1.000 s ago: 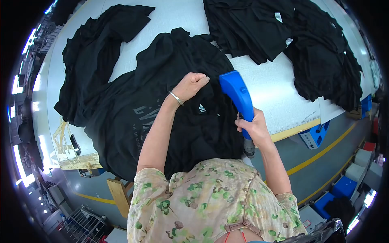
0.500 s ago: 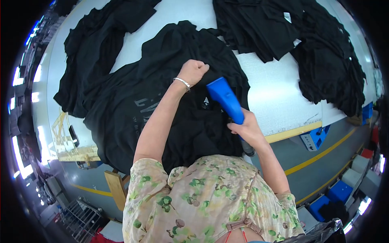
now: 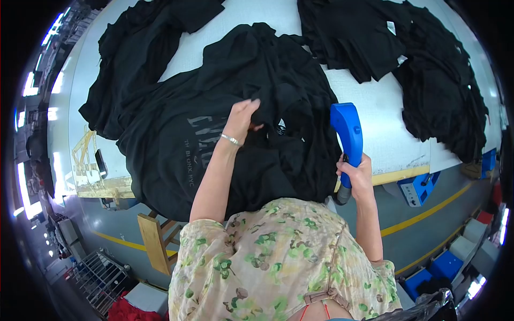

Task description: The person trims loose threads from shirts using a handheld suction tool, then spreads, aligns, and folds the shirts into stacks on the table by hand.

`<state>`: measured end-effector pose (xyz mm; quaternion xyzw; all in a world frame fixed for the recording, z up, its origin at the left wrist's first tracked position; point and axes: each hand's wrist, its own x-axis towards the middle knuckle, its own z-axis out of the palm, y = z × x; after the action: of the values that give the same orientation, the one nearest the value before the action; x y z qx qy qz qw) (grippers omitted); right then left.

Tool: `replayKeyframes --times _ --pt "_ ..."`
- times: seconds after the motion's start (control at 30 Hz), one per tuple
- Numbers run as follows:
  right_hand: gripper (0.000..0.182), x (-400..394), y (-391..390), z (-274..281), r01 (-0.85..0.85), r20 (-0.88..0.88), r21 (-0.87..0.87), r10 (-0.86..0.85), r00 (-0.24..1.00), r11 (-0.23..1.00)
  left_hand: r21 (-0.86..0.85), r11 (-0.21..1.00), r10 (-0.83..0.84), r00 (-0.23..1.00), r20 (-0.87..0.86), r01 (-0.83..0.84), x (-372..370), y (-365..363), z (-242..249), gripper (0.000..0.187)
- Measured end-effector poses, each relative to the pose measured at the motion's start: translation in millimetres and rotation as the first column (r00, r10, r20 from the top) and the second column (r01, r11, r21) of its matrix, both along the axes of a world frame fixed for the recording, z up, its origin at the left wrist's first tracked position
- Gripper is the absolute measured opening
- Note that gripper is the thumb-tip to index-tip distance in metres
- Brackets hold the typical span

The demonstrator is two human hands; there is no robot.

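A black garment (image 3: 166, 123) with grey lettering lies spread and creased in front of me, hanging over the table's near edge. On its middle, beside a small white mark, my left hand (image 3: 243, 119) pinches a fold of the black cloth; a bracelet circles that wrist. My right hand (image 3: 357, 172) is wrapped round the handle of a blue handheld tool (image 3: 348, 128), whose wide head points away from me at the garment's right edge. A grey hose end shows below the grip.
More black garments lie at the table's back left (image 3: 134, 59) and right (image 3: 439, 85). A blue box with a panel (image 3: 417, 190) hangs under the edge of the white table (image 3: 375, 115). A wooden stool (image 3: 153, 243) stands at lower left.
My right hand has moved right with the blue tool, whose head now points more straight ahead. My left hand has come down and nearer, and its fingers have moved from a fist to a pinch.
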<state>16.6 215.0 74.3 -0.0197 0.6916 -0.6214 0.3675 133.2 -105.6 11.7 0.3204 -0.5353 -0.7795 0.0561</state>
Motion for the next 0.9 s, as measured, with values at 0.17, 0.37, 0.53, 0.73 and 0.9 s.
replayKeyframes --times 0.17,0.37,0.53,0.73,0.9 --pt "0.013 -10 39 -7 0.129 -0.037 -0.034 -0.130 0.991 0.991 -0.355 0.934 -0.097 0.979 -0.178 0.027 -75 49 21 0.020" --pt "0.020 -15 145 -14 0.464 0.020 -0.054 -0.463 0.886 0.884 -0.989 -0.116 -0.217 0.969 0.116 0.092 -75 121 18 0.040" --pt "0.021 -14 244 -22 0.811 0.152 -0.114 -0.797 0.584 0.573 -0.971 -0.099 0.249 0.950 0.189 0.219 -23 106 -65 0.077" --pt "0.021 -45 390 -78 0.969 0.342 -0.174 -0.911 0.229 0.178 -0.897 -0.198 0.385 0.873 0.301 0.396 -58 124 -87 0.078" --pt "0.021 -135 522 -155 0.996 0.438 -0.091 -0.897 0.062 0.024 -0.864 -0.193 0.461 0.820 0.340 0.466 -96 148 -89 0.077"
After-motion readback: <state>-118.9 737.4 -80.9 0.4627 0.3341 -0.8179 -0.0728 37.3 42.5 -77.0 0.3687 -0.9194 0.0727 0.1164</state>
